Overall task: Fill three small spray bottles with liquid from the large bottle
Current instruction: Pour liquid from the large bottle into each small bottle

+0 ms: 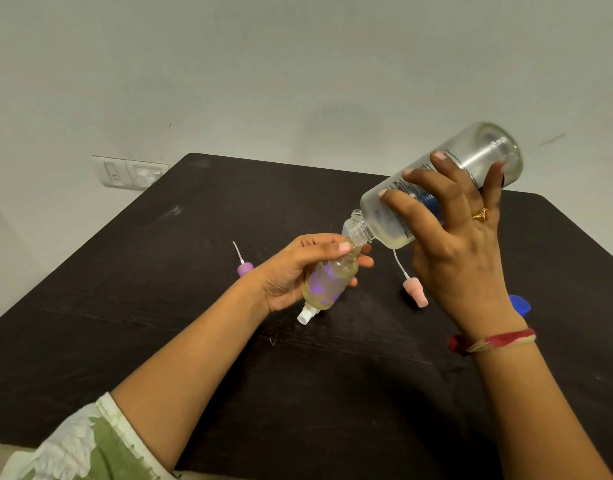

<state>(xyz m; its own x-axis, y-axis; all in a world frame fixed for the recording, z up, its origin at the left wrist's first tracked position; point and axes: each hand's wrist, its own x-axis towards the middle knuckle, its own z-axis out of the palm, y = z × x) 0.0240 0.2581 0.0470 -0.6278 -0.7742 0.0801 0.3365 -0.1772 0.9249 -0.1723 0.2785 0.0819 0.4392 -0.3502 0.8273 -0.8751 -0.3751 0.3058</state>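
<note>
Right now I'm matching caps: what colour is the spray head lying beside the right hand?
The spray head is pale pink; head view.

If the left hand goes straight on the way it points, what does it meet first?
Probably the large bottle, whose neck sits just beyond the left hand; depth is unclear.

The big bottle looks like frosted matt plastic under the right fingers, clearer and glossier past the fingertips. The small bottle, wrapped by the left fingers, is seen as clear glossy plastic. The table is finished in dark matt wood grain. The ring is shiny gold metal, the wrist band woven thread.
</note>
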